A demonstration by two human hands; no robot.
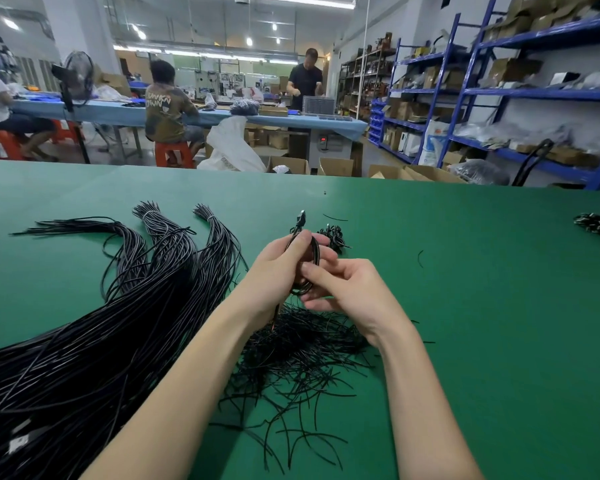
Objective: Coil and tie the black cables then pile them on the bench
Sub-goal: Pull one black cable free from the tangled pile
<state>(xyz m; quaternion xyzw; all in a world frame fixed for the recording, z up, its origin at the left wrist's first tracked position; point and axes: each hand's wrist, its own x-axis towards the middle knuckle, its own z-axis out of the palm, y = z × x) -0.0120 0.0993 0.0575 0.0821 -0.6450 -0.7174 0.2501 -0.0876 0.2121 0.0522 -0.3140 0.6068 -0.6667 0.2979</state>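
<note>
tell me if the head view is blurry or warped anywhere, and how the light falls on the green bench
Head view: wide-angle warp bends the blue metal shelving and the green bench edge; ceiling lights give even light, faint shadows; the left hand and right hand on the coiled black cable look slightly soft; distant workers blurrier.

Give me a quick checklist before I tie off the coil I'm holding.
1. Coil held: left hand grips the coiled cable. Ok.
2. Connector end free: plug sticks up above the fingers. Ok.
3. Right hand at the coil: fingers touch its loops. Ok.
4. Tie on the coil: cannot tell, fingers hide it.
5. Spare ties within reach: loose ties lie under the wrists. Ok.
6. Drop spot: small pile of finished coils sits just beyond the hands on the green bench. Ok.
</note>
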